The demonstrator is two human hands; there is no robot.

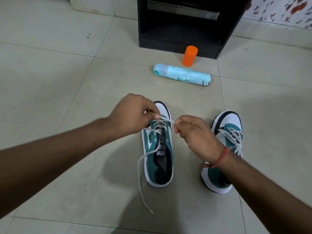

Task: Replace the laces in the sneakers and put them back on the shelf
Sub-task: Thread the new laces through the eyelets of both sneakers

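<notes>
Two teal-and-white sneakers stand on the tiled floor, toes pointing away from me. The left sneaker [158,159] is laced only at its front eyelets with a white lace [141,168], and one long end trails over the floor towards me. My left hand [133,114] pinches that lace above the front eyelets. My right hand [194,132] pinches the lace's other end, stretched taut between both hands. The right sneaker [224,132] is fully laced, partly hidden by my right forearm. The black shelf [182,31] stands ahead.
A light blue spray can [182,74] lies on its side on the floor [67,81] between the sneakers and the shelf. An orange cap [190,55] stands upright just behind it. A floral-patterned wall is at the far right.
</notes>
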